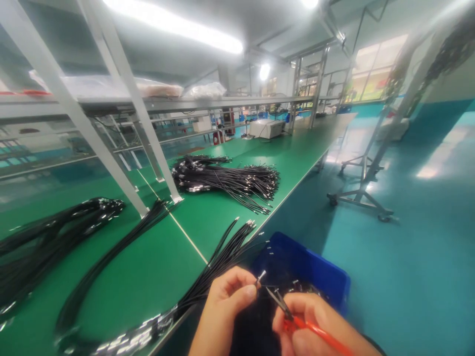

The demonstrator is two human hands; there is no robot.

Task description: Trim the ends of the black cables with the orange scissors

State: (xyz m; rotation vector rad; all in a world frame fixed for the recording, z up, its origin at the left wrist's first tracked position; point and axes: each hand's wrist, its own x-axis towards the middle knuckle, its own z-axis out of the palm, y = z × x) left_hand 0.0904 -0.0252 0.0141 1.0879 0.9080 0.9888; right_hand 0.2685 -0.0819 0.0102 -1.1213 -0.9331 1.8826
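Between thumb and fingers, my left hand (233, 291) pinches a thin black cable near its silver end (261, 276). My right hand (304, 316) is closed around red-handled pliers (287, 311); whether they are cutters I cannot tell. The dark pointed jaws lie just right of the cable end. A loose bundle of black cables (222, 257) with silver tips fans out over the table edge, left of my left hand. Below both hands stands a blue bin (315, 267) with dark pieces inside, partly hidden by my hands.
The green table (208, 227) carries a big pile of black cables (230, 180) and another coiled bundle (55, 227) at left. White shelf posts (137, 99) rise from it. A white box (266, 128) stands farther back. A wheeled metal rack (363, 193) is on the floor at right.
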